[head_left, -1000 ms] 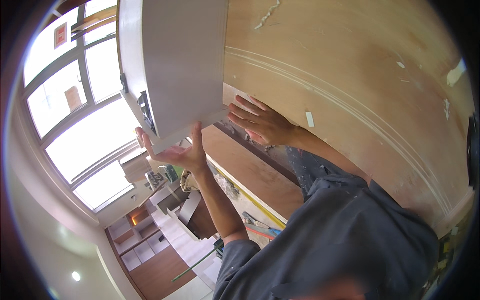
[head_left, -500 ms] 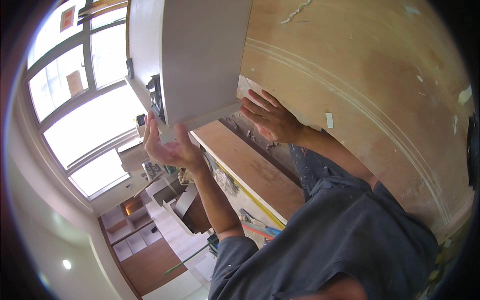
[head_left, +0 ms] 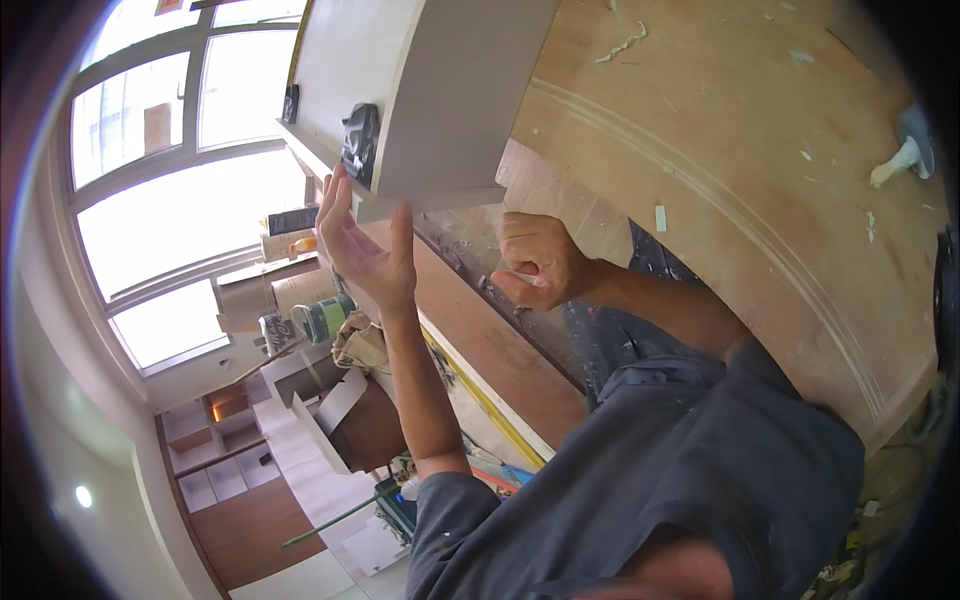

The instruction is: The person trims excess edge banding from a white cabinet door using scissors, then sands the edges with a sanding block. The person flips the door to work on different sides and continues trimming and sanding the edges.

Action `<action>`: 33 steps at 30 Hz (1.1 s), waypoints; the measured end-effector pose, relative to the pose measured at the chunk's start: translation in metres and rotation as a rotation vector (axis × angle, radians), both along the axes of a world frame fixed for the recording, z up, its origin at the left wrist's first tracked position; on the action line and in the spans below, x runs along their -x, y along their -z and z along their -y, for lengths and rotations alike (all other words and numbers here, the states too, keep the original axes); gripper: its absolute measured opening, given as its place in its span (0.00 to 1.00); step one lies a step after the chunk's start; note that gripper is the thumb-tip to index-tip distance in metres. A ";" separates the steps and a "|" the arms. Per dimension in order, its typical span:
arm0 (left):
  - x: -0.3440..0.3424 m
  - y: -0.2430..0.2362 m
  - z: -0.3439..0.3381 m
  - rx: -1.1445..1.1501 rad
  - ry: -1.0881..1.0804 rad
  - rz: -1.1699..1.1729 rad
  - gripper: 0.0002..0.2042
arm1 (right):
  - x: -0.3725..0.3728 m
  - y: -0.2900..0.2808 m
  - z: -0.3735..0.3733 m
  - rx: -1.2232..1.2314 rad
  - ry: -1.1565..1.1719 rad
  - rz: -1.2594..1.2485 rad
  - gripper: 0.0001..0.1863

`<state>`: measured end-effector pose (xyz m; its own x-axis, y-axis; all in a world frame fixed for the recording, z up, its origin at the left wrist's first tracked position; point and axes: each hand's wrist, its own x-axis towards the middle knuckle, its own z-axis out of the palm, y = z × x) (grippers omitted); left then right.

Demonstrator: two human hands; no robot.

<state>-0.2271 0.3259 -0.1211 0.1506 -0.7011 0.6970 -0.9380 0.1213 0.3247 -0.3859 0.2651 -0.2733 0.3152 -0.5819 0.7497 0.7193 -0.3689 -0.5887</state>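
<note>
Surroundings: a large window (head_left: pixel 180 190) fills the left of the view. Below it, paper rolls and a green-labelled can (head_left: pixel 325 318) crowd a ledge, just behind the left forearm. A long wooden plank (head_left: pixel 500 350) runs diagonally beneath both hands, with a yellow strip along its lower edge. The broad plywood surface (head_left: pixel 760 180) to the right carries dried filler smears and a curved groove. Open shelving (head_left: pixel 215 450) shows at lower left.

Item in hand: a pale cabinet panel (head_left: pixel 440 90) sits at the top centre, with a black hinge (head_left: pixel 360 140) mounted on its inner face near the lower edge.

Left hand (head_left: pixel 365 250): open, fingers spread and upright, fingertips touching the panel's lower edge just beside the hinge. The grip is apart, supporting rather than clasping.

Right hand (head_left: pixel 535 260): just below the panel's lower right corner, apart from it, fingers curled into a loose fist. Whether anything lies inside it cannot be told.
</note>
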 end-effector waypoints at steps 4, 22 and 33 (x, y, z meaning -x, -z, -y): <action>-0.001 -0.005 -0.006 -0.043 -0.015 0.023 0.28 | 0.005 -0.072 0.002 -0.028 -0.173 0.333 0.17; 0.013 0.007 0.002 0.045 -0.039 0.069 0.23 | -0.049 -0.030 0.010 0.147 0.193 0.195 0.10; 0.015 0.017 0.008 0.084 -0.088 0.099 0.23 | -0.023 0.040 -0.003 -0.206 0.373 -0.211 0.16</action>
